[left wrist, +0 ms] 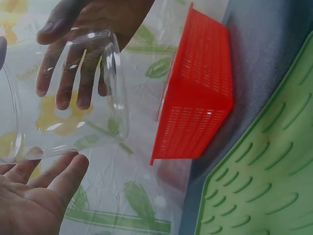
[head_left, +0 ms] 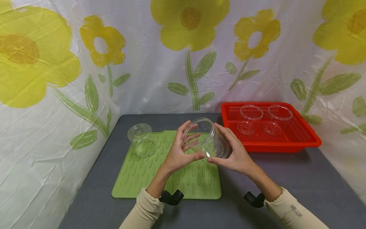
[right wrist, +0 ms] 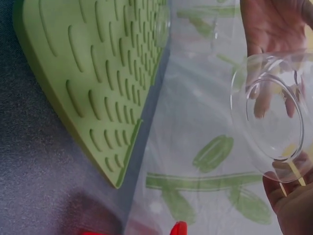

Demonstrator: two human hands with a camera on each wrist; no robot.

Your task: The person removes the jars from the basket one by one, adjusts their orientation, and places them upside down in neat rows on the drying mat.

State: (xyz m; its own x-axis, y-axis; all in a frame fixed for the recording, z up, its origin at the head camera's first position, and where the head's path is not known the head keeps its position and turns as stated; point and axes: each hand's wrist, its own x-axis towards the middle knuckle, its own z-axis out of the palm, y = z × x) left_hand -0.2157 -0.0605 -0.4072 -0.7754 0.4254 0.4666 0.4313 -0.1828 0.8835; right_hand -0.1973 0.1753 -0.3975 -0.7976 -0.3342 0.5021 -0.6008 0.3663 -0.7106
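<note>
A clear round plastic container (head_left: 210, 147) is held up over the green ribbed mat (head_left: 143, 181), tipped sideways with its rim to the left. My left hand (head_left: 178, 155) holds the rim side, thumb in front and fingers behind. At the base side, my right hand (head_left: 238, 155) grips it the same way. The left wrist view shows the container's clear wall (left wrist: 73, 127) between both hands. Its round base (right wrist: 274, 120) faces the right wrist camera. A second clear container (head_left: 141, 140) stands on the mat's far left corner.
A red perforated basket (head_left: 274, 148) stands at the back right of the grey table (head_left: 274, 178), with two clear containers (head_left: 251, 112) in it. Behind the table hangs a white sheet (head_left: 143, 86) printed with yellow flowers; it also closes off both sides.
</note>
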